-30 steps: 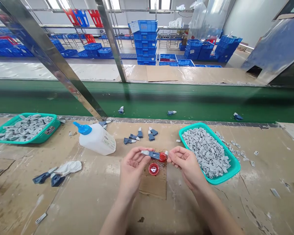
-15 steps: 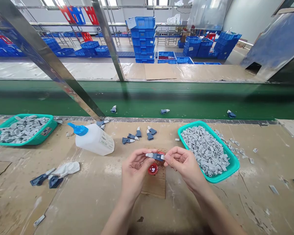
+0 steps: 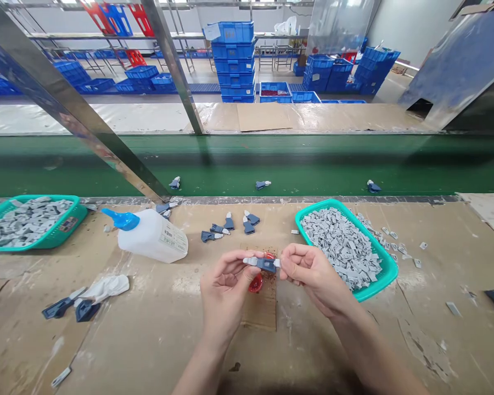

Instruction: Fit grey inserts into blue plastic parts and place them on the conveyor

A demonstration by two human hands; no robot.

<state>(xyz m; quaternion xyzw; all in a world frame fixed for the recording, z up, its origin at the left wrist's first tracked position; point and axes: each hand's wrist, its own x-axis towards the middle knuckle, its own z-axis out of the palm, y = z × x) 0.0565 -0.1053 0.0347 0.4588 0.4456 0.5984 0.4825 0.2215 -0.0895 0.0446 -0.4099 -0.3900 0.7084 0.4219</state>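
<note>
My left hand pinches a dark blue-grey plastic part with a pale grey tip pointing left. At its right end sticks out a small light grey plastic piece, and the fingertips of my right hand are closed on that piece. Just below the part, a red round dish shows partly behind my left fingers. It sits on a strip of cardboard. Close to my right hand is a green basket full of small light grey pieces.
A white bottle with a blue spout leans at left, near several blue-grey parts. Another green basket stands far left. A white cloth lies by two parts. Beyond runs a green conveyor belt, with a slanted metal post before it.
My right fingertips have drawn slightly right from the blue-grey part, and the small grey piece shows more at its end. The parts on the belt have shifted left. The view has moved slightly.
</note>
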